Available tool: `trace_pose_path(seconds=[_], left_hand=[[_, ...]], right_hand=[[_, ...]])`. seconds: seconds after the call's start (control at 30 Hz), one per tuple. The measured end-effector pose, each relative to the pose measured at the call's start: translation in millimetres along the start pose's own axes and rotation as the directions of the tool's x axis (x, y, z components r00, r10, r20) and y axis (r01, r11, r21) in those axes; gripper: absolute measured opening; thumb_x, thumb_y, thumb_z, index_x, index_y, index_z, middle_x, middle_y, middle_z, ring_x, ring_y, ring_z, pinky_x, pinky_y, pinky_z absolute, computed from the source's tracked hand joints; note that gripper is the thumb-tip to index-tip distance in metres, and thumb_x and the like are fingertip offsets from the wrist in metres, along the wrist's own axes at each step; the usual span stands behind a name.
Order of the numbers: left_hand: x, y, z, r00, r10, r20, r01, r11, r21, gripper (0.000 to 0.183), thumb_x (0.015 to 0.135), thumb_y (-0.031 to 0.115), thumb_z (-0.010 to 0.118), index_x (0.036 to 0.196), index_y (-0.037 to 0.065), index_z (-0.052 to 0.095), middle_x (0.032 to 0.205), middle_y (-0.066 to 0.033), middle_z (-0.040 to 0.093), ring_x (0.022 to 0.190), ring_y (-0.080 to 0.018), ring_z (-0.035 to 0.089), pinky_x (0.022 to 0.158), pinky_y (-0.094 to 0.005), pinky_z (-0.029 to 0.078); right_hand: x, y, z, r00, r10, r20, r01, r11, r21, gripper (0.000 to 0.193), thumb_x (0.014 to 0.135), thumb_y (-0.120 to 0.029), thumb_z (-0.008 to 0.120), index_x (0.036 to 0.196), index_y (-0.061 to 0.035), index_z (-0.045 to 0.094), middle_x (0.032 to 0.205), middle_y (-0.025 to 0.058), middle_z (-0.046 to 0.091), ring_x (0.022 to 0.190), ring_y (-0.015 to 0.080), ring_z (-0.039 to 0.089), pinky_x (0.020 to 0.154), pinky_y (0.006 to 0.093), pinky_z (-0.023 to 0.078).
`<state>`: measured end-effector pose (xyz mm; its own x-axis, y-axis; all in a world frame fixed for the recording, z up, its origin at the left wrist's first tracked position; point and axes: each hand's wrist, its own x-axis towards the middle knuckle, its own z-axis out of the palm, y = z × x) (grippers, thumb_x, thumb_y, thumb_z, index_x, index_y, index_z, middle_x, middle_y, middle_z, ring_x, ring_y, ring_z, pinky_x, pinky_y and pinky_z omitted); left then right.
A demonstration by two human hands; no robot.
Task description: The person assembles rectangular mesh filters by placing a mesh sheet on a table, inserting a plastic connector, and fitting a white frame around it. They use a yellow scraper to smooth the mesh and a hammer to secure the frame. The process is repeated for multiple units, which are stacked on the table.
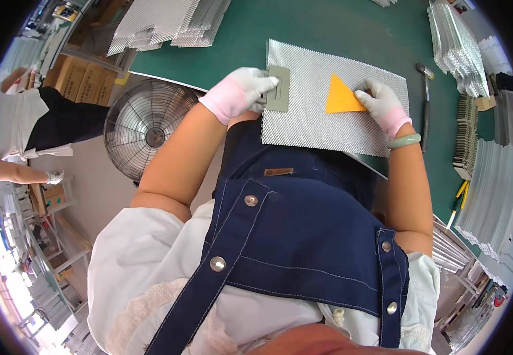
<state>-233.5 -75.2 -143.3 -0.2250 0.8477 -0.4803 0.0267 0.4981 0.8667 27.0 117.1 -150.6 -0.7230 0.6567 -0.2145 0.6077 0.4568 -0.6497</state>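
A silver mesh sheet [321, 65] lies in front of me, partly on the green table and jutting over its near edge. At its left end sits a flat grey-green plate [283, 97] with a slot in it. My left hand [242, 92], in a white and pink glove, is closed on this plate, thumb on top and some fingers hidden beneath. Over the right half of the mesh, my gloved right hand [382, 102] pinches the corner of a yellow triangular piece [340, 97]. I cannot tell whether that piece touches the mesh.
A hammer [426, 106] lies right of the mesh. Stacked mesh sheets [156, 21] stand at the far left, more [455, 47] at the far right. Near the right edge are a row of small plates [465, 136] and yellow-handled pliers [462, 192]. A floor fan [150, 130] and another person [49, 121] are left.
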Motion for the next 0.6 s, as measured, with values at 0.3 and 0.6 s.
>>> trace_pose_path(seconds=[0.3, 0.6], left_hand=[[-5.8, -5.3, 23.8, 0.997, 0.041, 0.059, 0.003, 0.798, -0.603, 0.039, 0.093, 0.021, 0.064, 0.118, -0.007, 0.055, 0.107, -0.0116, 0.065, 0.092, -0.0171, 0.065, 0.082, -0.0323, 0.055], [-34.5, 64.2, 12.8, 0.915, 0.387, 0.113, -0.376, 0.920, -0.110, 0.021, 0.089, 0.016, 0.066, 0.102, 0.000, 0.064, 0.094, -0.0035, 0.065, 0.084, -0.0111, 0.060, 0.077, -0.0271, 0.049]], right_hand=[[0.8, -0.8, -1.0, 1.000, -0.014, 0.007, 0.014, 1.000, -0.027, 0.024, 0.090, -0.020, 0.061, 0.101, 0.0008, 0.065, 0.093, 0.0160, 0.068, 0.088, 0.0259, 0.065, 0.082, 0.0357, 0.050], [-49.1, -0.6, -31.5, 0.890, -0.006, -0.456, 0.186, 0.918, 0.350, 0.024, 0.091, -0.021, 0.064, 0.103, 0.0001, 0.066, 0.088, 0.0105, 0.068, 0.075, 0.0168, 0.062, 0.069, 0.0286, 0.050]])
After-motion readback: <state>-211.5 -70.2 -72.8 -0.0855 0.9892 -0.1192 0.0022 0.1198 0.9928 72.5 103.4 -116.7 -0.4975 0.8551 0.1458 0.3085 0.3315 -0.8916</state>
